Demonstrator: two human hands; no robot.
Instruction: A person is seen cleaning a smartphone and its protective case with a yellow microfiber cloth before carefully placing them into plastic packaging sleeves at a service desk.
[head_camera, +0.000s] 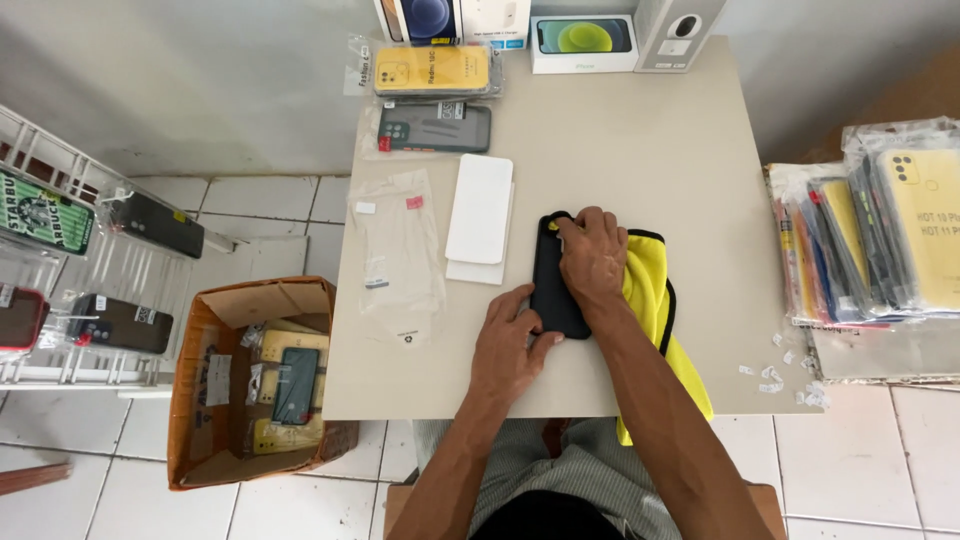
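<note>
Matte black phone case (556, 285), a rounded rectangle, lies flat near the centre of the smooth beige table (640, 150). Left hand (508, 345) pins the case's lower end at 6 o'clock, fingers spread flat, thumb on its edge. Right hand (592, 255) lies over the case's upper right edge at 2 o'clock, fingers curled narrow with the tips on the top corner. Under the right hand and wrist, a soft yellow cloth (652, 300) with dark trim, crumpled, drapes off the table's near edge. At 9 o'clock of the case, just beside it: 2 stacked white flat rectangles (480, 215) with rounded corners. Further out at 9 o'clock, a clear, glossy, wrinkled plastic sleeve (397, 255). At 11 o'clock, 2 bagged cases: 1 dark grey (435, 127), 1 yellow (433, 70). Rigid boxes (583, 42) line the far edge at 12 o'clock. Floor at 8 o'clock: open brown cardboard box (235, 385) holding packaged cases.
</note>
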